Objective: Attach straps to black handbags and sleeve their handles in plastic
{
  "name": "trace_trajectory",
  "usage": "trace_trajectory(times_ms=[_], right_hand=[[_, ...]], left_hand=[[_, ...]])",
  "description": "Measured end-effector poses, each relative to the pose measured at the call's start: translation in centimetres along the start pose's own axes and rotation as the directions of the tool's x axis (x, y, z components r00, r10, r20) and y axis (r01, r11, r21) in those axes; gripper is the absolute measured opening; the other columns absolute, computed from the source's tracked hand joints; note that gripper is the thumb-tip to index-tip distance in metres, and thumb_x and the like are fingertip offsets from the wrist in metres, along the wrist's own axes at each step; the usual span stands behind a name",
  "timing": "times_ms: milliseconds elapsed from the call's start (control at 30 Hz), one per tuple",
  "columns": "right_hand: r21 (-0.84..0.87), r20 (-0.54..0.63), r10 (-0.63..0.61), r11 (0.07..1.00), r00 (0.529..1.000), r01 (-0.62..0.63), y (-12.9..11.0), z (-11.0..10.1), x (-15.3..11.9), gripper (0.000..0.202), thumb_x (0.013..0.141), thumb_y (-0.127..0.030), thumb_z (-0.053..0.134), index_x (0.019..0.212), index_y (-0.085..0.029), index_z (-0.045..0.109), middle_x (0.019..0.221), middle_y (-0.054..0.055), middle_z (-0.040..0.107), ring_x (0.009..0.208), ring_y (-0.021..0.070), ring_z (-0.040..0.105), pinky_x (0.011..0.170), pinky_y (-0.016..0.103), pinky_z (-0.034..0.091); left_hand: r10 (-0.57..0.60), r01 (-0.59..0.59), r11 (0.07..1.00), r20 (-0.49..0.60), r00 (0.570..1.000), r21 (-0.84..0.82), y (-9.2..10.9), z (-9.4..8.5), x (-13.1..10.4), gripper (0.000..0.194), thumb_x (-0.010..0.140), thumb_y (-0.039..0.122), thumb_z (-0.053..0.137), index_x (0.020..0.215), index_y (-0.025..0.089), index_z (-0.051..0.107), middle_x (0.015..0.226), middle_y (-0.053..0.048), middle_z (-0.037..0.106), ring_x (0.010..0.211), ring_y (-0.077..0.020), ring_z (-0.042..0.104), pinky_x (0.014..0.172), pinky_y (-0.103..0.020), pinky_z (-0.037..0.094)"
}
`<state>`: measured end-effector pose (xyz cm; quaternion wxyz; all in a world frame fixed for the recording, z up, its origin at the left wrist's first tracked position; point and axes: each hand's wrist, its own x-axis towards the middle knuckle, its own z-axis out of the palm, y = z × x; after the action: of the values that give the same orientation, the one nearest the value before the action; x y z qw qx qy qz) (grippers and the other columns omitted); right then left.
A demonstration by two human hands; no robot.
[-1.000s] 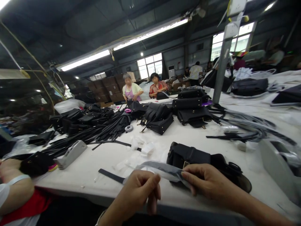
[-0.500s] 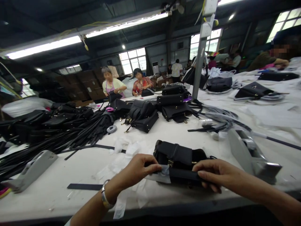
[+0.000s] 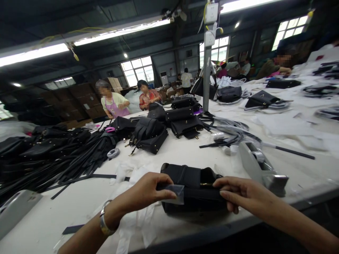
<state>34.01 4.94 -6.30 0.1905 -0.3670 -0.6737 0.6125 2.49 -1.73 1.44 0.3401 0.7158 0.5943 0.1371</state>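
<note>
A small black bag (image 3: pixel 188 176) with a flap and a gold zip lies at the table's front edge, between my two hands. My left hand (image 3: pixel 156 188), with a metal bracelet on its wrist, pinches a piece of clear film (image 3: pixel 180 194) between thumb and fingers. The film's free end spreads over the bag's near side. At the bag's right end, my right hand (image 3: pixel 235 192) is closed on the black edge, thumb in front and fingers partly hidden behind. Crumpled white film strips (image 3: pixel 145 218) lie under my left forearm.
Grey tape dispensers stand at right (image 3: pixel 255 167) and left (image 3: pixel 18 208). Black straps (image 3: pixel 87 155) and piled bags (image 3: pixel 53 141) cover the left side. More black bags (image 3: pixel 150 134) sit ahead, before a metal post (image 3: pixel 207 77). Several people work beyond.
My view has turned right, so the scene sits further left. The pale strip beneath my left thumb no longer shows, and black bag surface is visible there. Both hands keep their grips.
</note>
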Motion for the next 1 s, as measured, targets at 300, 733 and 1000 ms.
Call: trace_trajectory(times_ms=[300,733,1000], right_hand=[[0.075,-0.041,-0.032,0.997,0.999,0.035,0.3,-0.7,-0.7,0.043,0.089,-0.047,0.061,0.117,-0.014,0.06,0.068,0.004,0.072,0.064,0.0169,0.069,0.063,0.026,0.053],[-0.049,-0.273,-0.045,0.998,0.961,0.032,3.9,-2.7,-2.9,0.04,0.081,-0.044,0.07,0.115,-0.023,0.067,0.082,0.002,0.074,0.078,0.0206,0.07,0.069,0.027,0.053],[-0.057,-0.35,-0.074,0.997,0.934,0.058,4.6,-3.2,-2.8,0.038,0.078,-0.046,0.072,0.109,-0.025,0.074,0.08,0.002,0.076,0.075,0.0222,0.071,0.071,0.028,0.055]], left_hand=[[0.086,-0.105,0.988,0.163,0.983,0.113,2.8,-0.3,3.8,0.028,0.082,0.04,0.072,0.101,0.02,0.071,0.091,0.001,0.07,0.082,-0.0163,0.062,0.07,-0.022,0.043],[0.182,-0.209,0.951,0.135,0.974,0.226,3.7,2.5,7.2,0.034,0.081,0.041,0.075,0.113,0.029,0.073,0.098,0.0,0.074,0.087,-0.0174,0.066,0.076,-0.023,0.043],[0.124,-0.157,0.945,0.132,0.983,0.286,4.1,3.0,7.3,0.035,0.087,0.048,0.067,0.116,0.03,0.072,0.098,-0.002,0.073,0.089,-0.0193,0.065,0.077,-0.025,0.043]])
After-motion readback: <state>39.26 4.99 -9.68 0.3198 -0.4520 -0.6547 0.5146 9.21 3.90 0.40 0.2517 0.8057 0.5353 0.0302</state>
